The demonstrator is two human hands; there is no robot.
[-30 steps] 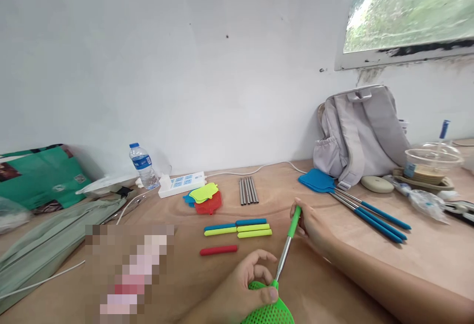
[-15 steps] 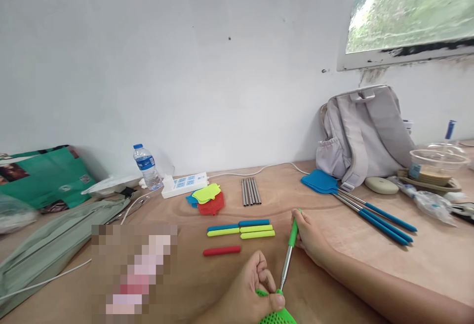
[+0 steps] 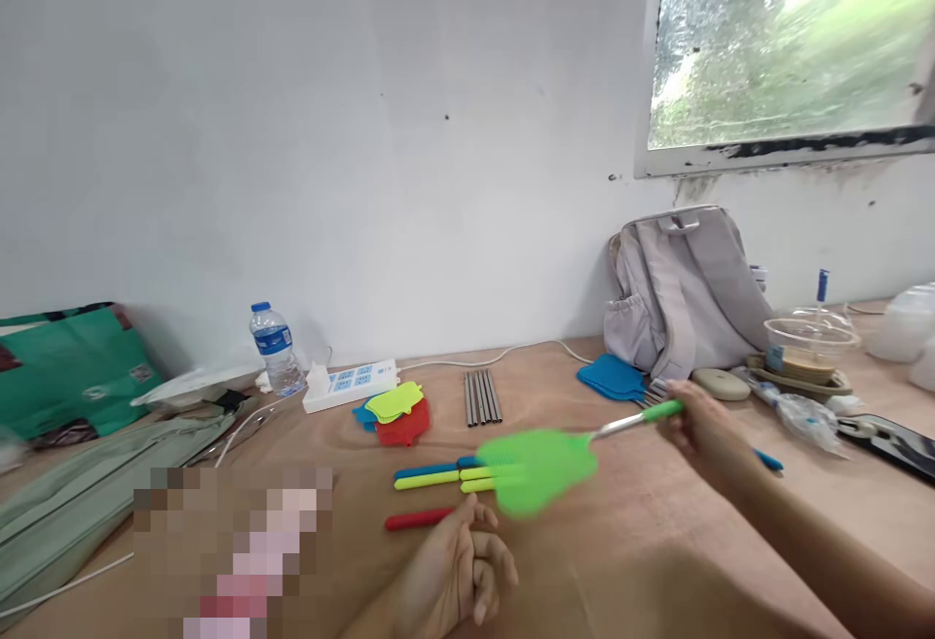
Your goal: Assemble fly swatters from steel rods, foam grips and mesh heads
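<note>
My right hand (image 3: 697,425) is closed round the green handle of a fly swatter, whose green perforated head (image 3: 541,469) is blurred and hangs over the table, pointing left. A short metal rod joins the two. My left hand (image 3: 467,571) is palm up with its fingers loosely curled and apart, holding nothing. Just beyond it lie a red handle (image 3: 418,519), yellow handles (image 3: 428,480) and blue handles (image 3: 426,470); the swatter head covers part of them. Farther back are metal rods (image 3: 482,398) and a pile of loose heads: yellow (image 3: 394,402), red (image 3: 405,423) and blue (image 3: 361,413).
Blue swatters (image 3: 614,378) lie at right, partly behind my right arm. Behind them stand a grey backpack (image 3: 679,288) and a plastic cup (image 3: 807,352). A power strip (image 3: 351,384), a water bottle (image 3: 276,347) and a green bag (image 3: 80,366) are at left. Part of the table is pixelated.
My left hand has let go of the green swatter's head. My right hand has lifted the swatter up and to the right, and its head has swung leftward. The view has shifted slightly.
</note>
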